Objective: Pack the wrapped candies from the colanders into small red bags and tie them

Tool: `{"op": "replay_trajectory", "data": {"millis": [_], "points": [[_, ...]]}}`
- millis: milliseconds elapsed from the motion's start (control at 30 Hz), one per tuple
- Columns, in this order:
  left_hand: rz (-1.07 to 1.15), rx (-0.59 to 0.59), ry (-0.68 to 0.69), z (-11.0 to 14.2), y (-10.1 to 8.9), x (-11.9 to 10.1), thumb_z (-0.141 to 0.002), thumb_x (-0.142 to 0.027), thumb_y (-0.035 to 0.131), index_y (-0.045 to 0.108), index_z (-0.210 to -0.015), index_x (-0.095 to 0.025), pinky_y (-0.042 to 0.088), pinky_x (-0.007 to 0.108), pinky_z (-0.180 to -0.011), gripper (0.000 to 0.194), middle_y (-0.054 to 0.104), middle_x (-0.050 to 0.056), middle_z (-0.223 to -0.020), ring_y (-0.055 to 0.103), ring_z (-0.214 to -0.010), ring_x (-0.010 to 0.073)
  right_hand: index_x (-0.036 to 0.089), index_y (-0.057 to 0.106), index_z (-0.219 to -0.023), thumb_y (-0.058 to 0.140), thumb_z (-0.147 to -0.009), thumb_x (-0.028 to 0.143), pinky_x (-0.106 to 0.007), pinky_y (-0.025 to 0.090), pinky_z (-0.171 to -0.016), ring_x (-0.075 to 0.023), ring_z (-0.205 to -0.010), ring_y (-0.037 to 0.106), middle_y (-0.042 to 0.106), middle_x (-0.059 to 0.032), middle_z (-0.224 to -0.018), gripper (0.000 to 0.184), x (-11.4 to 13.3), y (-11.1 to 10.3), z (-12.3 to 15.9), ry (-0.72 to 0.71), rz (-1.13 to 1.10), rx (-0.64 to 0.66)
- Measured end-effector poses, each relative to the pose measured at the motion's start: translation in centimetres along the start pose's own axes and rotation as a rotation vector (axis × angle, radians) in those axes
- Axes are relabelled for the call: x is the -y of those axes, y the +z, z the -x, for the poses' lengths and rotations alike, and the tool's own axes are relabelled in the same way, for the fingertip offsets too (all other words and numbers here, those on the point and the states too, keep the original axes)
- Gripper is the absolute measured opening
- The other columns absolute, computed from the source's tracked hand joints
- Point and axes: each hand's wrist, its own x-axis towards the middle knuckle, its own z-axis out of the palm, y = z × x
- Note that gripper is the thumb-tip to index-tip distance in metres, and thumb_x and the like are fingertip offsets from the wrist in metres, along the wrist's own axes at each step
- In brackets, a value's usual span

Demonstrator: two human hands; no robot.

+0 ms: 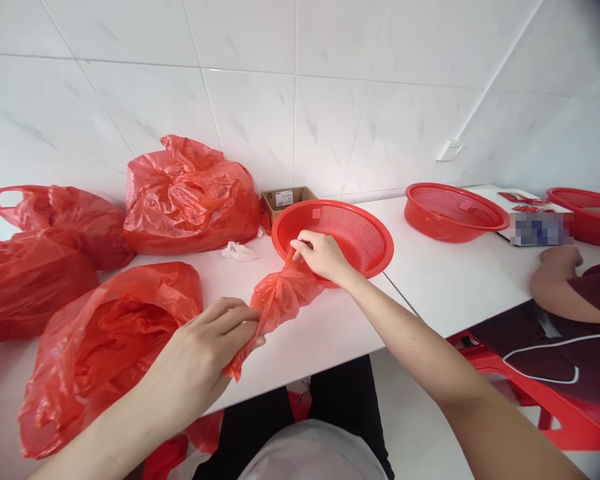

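Between my two hands stretches a small red plastic bag (285,293), knotted or bunched near its middle. My left hand (220,340) is closed on its lower left end, which pokes out below the fingers. With thumb and forefinger, my right hand (323,253) pinches the upper end, over the near rim of a red perforated basket (375,257). What the bag contains, if anything, I cannot make out. Left of my left hand lies a larger red plastic bag (185,287) with its mouth open, showing crumpled red plastic inside.
Several full red bags, including a large one (190,200), crowd the table's left side. A cardboard box (290,198) stands behind the basket, and a crumpled white piece (239,251) lies nearby. Rightward are another red basket (445,223) and a seated person's arm (555,280).
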Motion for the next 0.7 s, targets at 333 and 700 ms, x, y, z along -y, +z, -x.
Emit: {"op": "replay_trajectory", "data": {"millis": [333, 700], "points": [[0.56, -0.209, -0.368, -3.9, 3.3, 1.1, -0.102, -0.036, 0.037, 0.067, -0.114, -0.027, 0.031, 0.045, -0.116, 0.034, 0.045, 0.008, -0.14, 0.033, -0.14, 0.0212, 0.024, 0.035, -0.074, 0.035, -0.097, 0.047, -0.026, 0.043, -0.062, -0.0132, -0.064, 0.055, 0.053, 0.0025, -0.07, 0.033, 0.2, 2.5, -0.1, 0.099, -0.27, -0.1], [0.946, -0.402, -0.568, -3.8, 8.7, -0.5, -0.098, -0.041, 0.047, 0.046, -0.143, -0.028, 0.039, 0.041, -0.11, 0.047, 0.064, 0.007, -0.126, 0.055, -0.123, 0.0222, 0.023, 0.044, -0.081, 0.05, -0.095, 0.046, -0.026, 0.043, -0.065, -0.0112, -0.065, 0.044, 0.046, 0.0041, -0.073, 0.027, 3.7, 5.7, 7.0, -0.011, -0.796, -0.251]]}}
